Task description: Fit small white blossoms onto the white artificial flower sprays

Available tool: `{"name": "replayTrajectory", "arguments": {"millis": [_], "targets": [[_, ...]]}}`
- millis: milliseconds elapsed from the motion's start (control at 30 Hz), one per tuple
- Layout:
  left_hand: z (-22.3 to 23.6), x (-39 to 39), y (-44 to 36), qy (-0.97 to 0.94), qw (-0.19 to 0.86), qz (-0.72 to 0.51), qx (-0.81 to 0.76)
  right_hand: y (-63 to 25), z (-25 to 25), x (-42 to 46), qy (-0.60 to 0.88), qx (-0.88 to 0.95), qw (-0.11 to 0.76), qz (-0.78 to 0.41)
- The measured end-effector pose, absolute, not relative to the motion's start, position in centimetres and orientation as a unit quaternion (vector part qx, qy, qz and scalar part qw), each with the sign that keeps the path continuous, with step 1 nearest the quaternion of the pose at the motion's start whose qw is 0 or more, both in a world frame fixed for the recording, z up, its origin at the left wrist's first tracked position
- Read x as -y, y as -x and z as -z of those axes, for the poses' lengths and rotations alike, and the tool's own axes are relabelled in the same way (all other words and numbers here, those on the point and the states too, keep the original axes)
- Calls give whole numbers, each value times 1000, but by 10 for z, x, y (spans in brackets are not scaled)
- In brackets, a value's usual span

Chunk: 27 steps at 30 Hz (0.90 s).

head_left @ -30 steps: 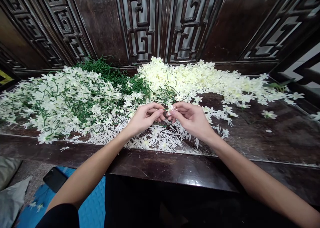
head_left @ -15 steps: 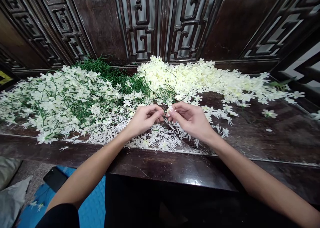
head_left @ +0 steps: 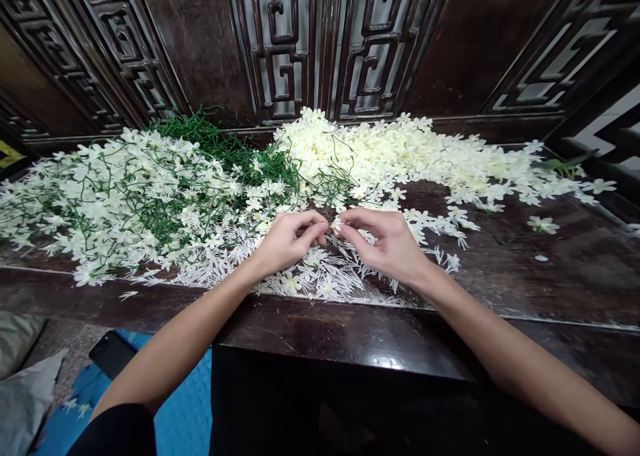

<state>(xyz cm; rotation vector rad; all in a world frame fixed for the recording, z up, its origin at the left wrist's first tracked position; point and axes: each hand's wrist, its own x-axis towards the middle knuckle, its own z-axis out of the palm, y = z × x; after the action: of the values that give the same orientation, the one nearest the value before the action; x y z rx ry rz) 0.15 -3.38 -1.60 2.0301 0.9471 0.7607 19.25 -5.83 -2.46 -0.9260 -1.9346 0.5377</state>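
Between my two hands, over the front of the bench, is a small white artificial flower (head_left: 337, 225). My right hand (head_left: 387, 239) pinches its petals between thumb and fingertips. Thumb and forefinger of my left hand (head_left: 295, 238) are pressed together just beside it; whatever they grip, perhaps the flower's stem, is too small to make out. Beneath the hands lies a scatter of white stamen-like sprigs (head_left: 320, 276). White flowers on green stems (head_left: 135, 183) are heaped to the left, and loose cream flower heads (head_left: 390, 153) behind and to the right.
A dark wooden bench (head_left: 500, 276) with a carved lattice back (head_left: 285, 56) carries everything. Green stems (head_left: 200, 136) are bunched at the rear. A single flower (head_left: 543, 225) rests at the right. On the floor, a black phone (head_left: 111, 354) lies on a blue mat (head_left: 185, 393).
My right hand's fingers have closed in more tightly around the flower. Both hands stay in nearly the same place, and the piles look unchanged.
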Motion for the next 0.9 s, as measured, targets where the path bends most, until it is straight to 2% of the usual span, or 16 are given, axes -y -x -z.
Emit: {"name": "replayTrajectory", "arguments": {"millis": [167, 467, 900], "targets": [[16, 35, -2, -800, 361, -290, -382, -192, 28, 58, 366, 802, 438, -177], [20, 32, 0, -806, 372, -303, -348, -192, 26, 58, 372, 786, 422, -256], [21, 32, 0, -829, 334, -310, -324, -192, 26, 62, 372, 787, 418, -260]]}}
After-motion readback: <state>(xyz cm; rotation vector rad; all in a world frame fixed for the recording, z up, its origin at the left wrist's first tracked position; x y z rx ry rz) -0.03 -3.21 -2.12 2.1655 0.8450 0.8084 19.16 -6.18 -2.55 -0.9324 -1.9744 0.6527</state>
